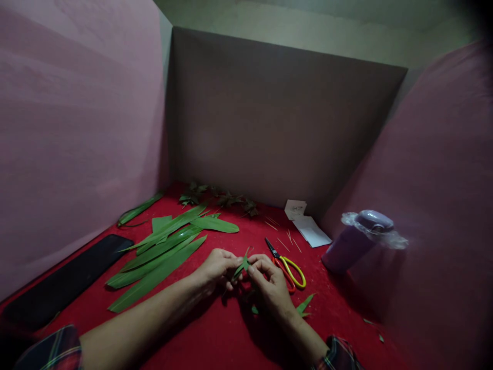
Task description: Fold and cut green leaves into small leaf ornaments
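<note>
Two-handed hold on a small green leaf piece, centred low in the head view above a red cloth (185, 349). The left hand (220, 268) pinches the leaf piece (244, 266) between thumb and fingers; the right hand (271, 282) grasps it from the opposite side, fingertips closed. Holding from both sides probably keeps so slight a piece steady; its exact folds are too small to tell. The scissors (288, 268) lie just beyond the right hand, blades pointing away and handles toward the person, presumably for easy reach. Long leaves (162, 272) overlap lengthwise beyond the left forearm, an arrangement that seems to leave the middle of the cloth free for handling.

Count: one leaf piece in hand; one pair of scissors, with one yellow and one red handle; at least five long leaves, overlap preventing an exact number; at least five thin sticks (297, 244); at least two white papers (313, 232), one bearing dark marks; one purple bottle (346, 251) with clear plastic about its top; one flat black object (69, 280) at left.
</note>
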### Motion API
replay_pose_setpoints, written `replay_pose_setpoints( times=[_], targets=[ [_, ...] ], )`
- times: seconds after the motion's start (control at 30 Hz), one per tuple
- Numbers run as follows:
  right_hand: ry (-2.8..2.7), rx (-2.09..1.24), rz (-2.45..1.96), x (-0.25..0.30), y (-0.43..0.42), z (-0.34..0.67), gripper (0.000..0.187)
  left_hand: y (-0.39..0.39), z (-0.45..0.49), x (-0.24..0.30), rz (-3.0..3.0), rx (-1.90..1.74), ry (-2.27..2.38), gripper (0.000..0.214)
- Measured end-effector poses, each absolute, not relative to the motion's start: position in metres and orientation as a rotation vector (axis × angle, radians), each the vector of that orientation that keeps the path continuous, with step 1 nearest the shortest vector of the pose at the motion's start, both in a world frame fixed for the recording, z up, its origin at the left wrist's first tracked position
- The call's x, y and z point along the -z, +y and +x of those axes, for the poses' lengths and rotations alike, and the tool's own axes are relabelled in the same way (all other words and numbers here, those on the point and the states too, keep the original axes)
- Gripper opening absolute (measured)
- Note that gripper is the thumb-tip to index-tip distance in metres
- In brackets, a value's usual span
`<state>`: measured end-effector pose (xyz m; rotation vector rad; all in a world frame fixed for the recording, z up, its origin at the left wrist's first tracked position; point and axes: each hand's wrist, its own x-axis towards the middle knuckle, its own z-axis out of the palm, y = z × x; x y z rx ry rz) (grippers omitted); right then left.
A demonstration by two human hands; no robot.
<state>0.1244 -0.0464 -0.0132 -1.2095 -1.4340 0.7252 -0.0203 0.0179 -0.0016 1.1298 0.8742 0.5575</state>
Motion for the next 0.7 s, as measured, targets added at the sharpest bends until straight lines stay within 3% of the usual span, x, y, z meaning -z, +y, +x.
replay_pose_setpoints(
  times=[0.3, 0.43, 0.7],
  targets=[
    [-1.377, -0.791, -1.171, 0.016, -0.044, 0.126, 0.026, 0.022, -0.021, 0.007, 1.099, -0.518, 0.875, 0.036],
    [-1.226, -1.011, -1.085, 0.020, -0.044, 0.122, 0.021, 0.022, -0.022, 0.003, 1.094, -0.545, 0.885, 0.038],
    [-1.188, -1.473, -1.035, 0.000, -0.053, 0.129, 0.048, 0.032, -0.030, -0.003, 1.169, -0.700, 0.895, 0.042]
  ],
)
